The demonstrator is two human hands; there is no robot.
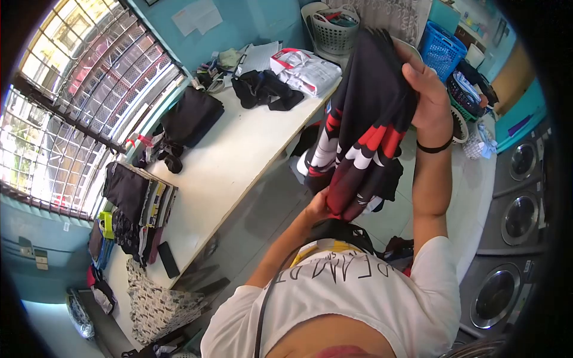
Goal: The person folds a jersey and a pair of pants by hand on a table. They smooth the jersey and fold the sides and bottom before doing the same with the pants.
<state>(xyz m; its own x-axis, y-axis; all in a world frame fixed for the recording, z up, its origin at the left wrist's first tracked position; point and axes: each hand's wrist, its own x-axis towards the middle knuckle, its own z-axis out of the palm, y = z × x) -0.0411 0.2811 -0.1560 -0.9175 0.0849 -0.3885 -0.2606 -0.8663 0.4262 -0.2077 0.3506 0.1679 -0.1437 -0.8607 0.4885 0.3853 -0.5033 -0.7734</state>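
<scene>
A black garment with red and white shapes (pixel 373 95) hangs in front of my body, held up over the floor beside the table. My right hand (pixel 425 89) is raised at its upper right edge, with the cloth gripped between thumb and fingers; the fingers are partly behind the fabric. Lower down, my left hand (pixel 319 206) holds the garment's bottom left part, where the cloth is dark red. Some fingers of this hand are hidden by the folds.
The white table (pixel 239 155) bears a folded black garment (pixel 192 116), crumpled black cloth (pixel 265 89), a white plastic pack (pixel 310 71), a clothes stack (pixel 156 203) and a phone (pixel 168 259). Baskets (pixel 441 51) stand at the back right, front-loading machines (pixel 495 298) on the right.
</scene>
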